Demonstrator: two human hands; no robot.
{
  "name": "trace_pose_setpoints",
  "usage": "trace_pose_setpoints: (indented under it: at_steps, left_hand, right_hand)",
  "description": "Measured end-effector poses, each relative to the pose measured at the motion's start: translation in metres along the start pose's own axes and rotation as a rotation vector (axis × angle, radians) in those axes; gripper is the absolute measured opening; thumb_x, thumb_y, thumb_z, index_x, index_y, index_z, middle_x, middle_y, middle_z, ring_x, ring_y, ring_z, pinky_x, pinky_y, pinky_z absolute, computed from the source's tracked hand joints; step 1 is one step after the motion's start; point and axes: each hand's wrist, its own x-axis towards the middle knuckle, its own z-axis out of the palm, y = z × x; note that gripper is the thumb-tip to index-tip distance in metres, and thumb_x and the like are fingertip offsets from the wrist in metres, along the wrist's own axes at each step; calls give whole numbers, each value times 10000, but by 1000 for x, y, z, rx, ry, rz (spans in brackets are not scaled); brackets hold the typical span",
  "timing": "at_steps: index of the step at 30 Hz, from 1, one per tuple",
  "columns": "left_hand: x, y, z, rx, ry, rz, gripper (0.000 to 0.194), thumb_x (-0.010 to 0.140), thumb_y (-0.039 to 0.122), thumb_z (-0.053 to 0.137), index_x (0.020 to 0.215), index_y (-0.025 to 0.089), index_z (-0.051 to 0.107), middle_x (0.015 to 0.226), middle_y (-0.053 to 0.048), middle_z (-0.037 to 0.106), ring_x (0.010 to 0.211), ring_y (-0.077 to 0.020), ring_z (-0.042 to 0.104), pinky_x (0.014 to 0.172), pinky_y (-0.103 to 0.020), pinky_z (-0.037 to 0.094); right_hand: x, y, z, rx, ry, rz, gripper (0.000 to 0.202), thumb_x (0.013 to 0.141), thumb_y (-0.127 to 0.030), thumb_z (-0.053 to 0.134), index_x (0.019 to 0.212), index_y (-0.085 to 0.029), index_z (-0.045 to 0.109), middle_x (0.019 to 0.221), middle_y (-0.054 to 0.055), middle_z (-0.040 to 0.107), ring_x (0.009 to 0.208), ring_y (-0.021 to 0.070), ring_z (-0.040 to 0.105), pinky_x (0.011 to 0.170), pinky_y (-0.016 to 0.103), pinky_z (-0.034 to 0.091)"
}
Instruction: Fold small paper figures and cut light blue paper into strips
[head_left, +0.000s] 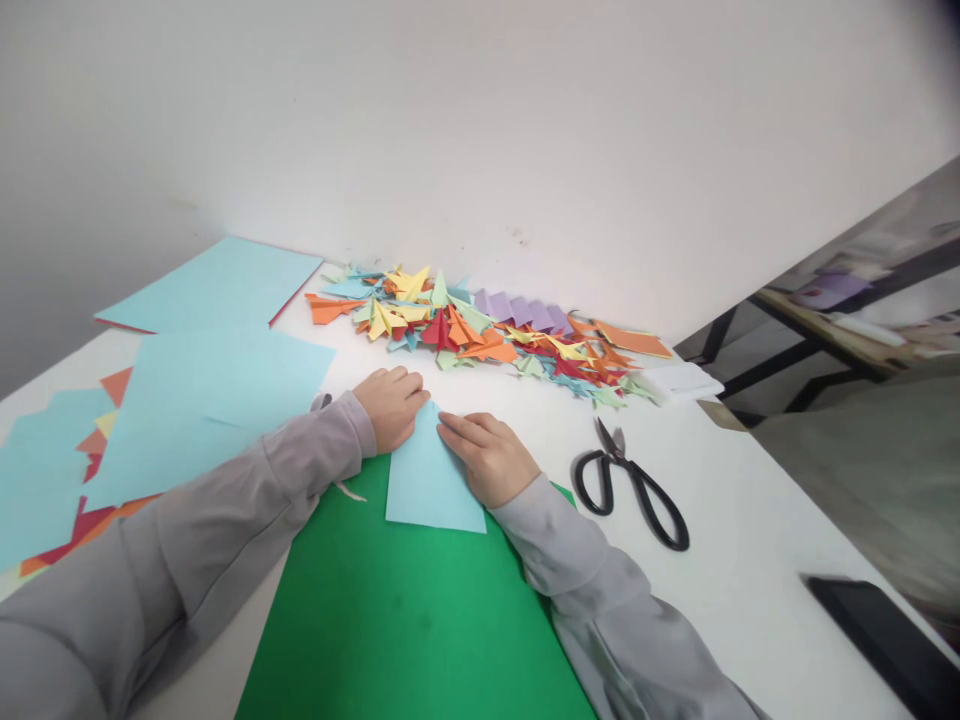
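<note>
A light blue sheet of paper (435,490) lies on a green board (420,610), its top narrowed between my hands. My left hand (391,408) has its fingers curled at the paper's upper left edge, the fingertips partly hidden. On the opposite side, my right hand (491,458) pinches the upper right edge, index finger stretched towards the paper's top; its thumb is out of sight. A thin whitish strip (350,492) rests on the board near my left wrist.
Folded paper planes (439,325) in several colours are heaped along the wall, with purple folded pieces (525,310) among them. Blue sheets (217,400) are stacked at left. Black-handled scissors (630,485) lie partly open at right, and a black flat object (885,630) sits by the table's edge.
</note>
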Motion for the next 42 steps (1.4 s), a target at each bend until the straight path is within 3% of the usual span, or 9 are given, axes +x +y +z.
trace_pose_setpoints:
  at_steps: [6,42]
  left_hand:
    - [-1,-1,1,6,-4,12,375,740,224,445,1100,192,545,973,-116,519,826,-243,433,637,-355,328]
    - [-1,1,1,32,4,-3,380,742,229,453,1108,207,550,979,-108,526,823,-247,437,624,-352,327]
  right_hand:
    - [0,-1,0,-13,17,9,332,787,-49,426,1027,-152,631,1098,69,629,843,211,506,692,351,477]
    - [2,-2,-2,-56,42,-33,308,810,-74,406,1015,-105,634,1076,91,637,820,220,483,669,348,473]
